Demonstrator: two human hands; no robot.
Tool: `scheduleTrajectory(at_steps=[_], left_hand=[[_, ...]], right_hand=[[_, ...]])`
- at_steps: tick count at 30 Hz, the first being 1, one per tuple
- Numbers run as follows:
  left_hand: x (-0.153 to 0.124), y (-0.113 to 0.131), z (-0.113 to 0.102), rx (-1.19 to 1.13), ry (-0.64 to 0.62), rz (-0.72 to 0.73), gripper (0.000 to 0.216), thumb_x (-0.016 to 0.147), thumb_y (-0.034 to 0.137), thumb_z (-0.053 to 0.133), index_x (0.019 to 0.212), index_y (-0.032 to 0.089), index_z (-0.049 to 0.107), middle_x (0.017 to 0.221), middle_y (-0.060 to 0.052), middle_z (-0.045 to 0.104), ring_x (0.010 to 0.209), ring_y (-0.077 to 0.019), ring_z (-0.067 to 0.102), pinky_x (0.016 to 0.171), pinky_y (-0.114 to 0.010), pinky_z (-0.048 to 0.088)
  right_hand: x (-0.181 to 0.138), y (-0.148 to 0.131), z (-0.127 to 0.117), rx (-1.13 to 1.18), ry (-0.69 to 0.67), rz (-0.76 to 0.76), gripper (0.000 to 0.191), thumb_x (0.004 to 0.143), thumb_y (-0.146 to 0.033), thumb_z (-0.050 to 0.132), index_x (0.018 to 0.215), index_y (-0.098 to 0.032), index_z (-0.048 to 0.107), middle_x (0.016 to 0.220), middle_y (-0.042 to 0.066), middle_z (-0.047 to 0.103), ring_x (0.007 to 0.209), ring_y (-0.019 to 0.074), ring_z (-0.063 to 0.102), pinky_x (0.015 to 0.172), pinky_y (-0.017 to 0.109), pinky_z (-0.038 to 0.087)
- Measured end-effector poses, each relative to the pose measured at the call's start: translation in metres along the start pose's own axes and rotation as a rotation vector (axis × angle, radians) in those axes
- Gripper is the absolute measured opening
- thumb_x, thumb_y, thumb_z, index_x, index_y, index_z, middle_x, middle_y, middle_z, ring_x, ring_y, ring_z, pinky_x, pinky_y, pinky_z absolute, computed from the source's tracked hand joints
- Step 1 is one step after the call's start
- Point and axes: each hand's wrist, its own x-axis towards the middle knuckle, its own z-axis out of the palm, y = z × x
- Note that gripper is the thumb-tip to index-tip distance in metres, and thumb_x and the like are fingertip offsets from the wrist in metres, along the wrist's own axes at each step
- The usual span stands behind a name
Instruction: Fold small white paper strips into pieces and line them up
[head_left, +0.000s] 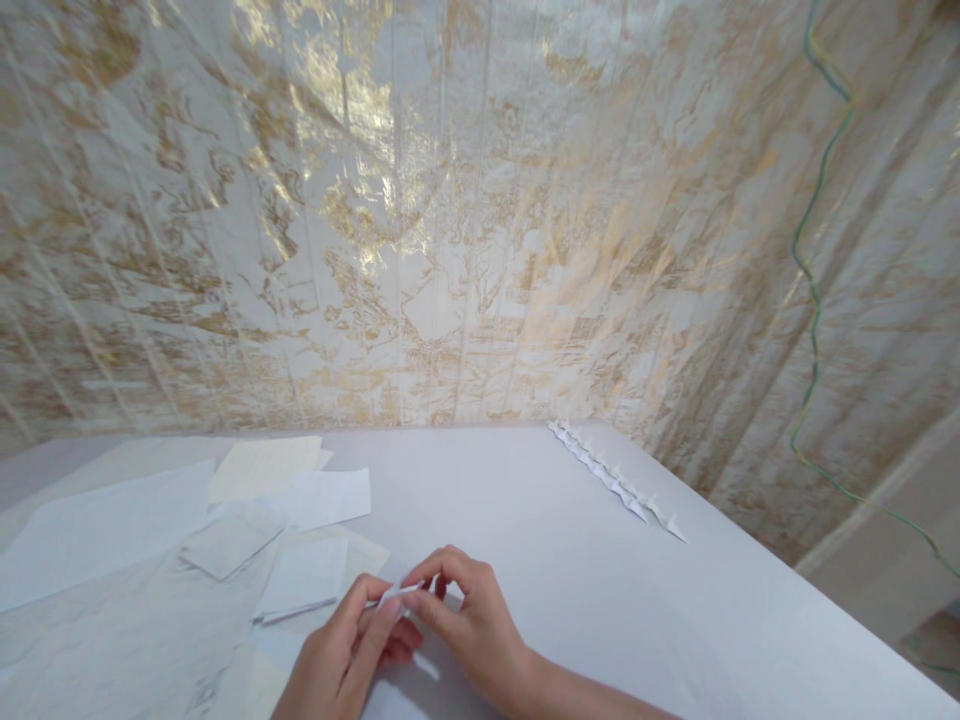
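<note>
A small folded piece of white paper is held between my two hands, just above the tabletop. My left hand pinches its left side with thumb and index finger, the other fingers curled beneath. From the right, my right hand grips the other end between thumb and fingertips. Much of the paper is covered by my fingers, so its exact shape cannot be made out. Close to my left hand lies a small stack of white paper squares.
Loose white sheets and a cream sheet spread over the left of the white table. Rows of small folded paper pieces lie at the back right. Behind hangs gold-patterned sheeting, with a green-yellow wire at the right.
</note>
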Motion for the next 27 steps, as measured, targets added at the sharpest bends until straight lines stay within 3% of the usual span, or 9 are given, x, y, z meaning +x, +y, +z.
scheduleTrajectory(at_steps=[9,14,19,27], left_hand=[[0.001,-0.004,0.000,-0.068,-0.005,-0.042,0.047,0.086,0.070,0.054,0.079,0.024,0.060,0.063,0.002,0.072,0.063,-0.0195,0.068,0.066,-0.027,0.054],[0.006,-0.012,-0.003,-0.046,-0.088,-0.052,0.052,0.084,0.075,0.051,0.078,0.024,0.058,0.066,-0.001,0.075,0.065,-0.0208,0.070,0.067,-0.029,0.055],[0.004,-0.009,-0.003,-0.088,-0.026,-0.057,0.049,0.084,0.073,0.054,0.078,0.024,0.059,0.064,0.001,0.074,0.062,-0.0203,0.069,0.066,-0.029,0.055],[0.001,-0.008,0.005,-0.068,-0.030,-0.020,0.047,0.085,0.070,0.055,0.074,0.025,0.057,0.061,0.003,0.072,0.062,-0.0183,0.068,0.065,-0.026,0.053]], right_hand=[[0.001,0.000,0.003,0.156,0.032,0.095,0.032,0.083,-0.049,0.072,0.077,-0.019,0.079,0.071,0.004,0.073,0.068,0.0184,0.061,0.070,0.031,0.045],[0.000,0.000,0.006,0.293,0.057,0.152,0.039,0.078,-0.055,0.074,0.073,-0.016,0.075,0.064,0.003,0.066,0.061,0.0158,0.055,0.064,0.030,0.043],[0.003,-0.001,0.008,0.393,0.024,0.167,0.045,0.079,-0.061,0.071,0.078,-0.016,0.073,0.066,0.003,0.063,0.061,0.0143,0.053,0.062,0.029,0.043],[0.005,0.005,0.009,0.391,0.037,0.242,0.045,0.070,-0.056,0.080,0.066,-0.016,0.059,0.055,-0.004,0.053,0.051,0.0094,0.042,0.053,0.025,0.035]])
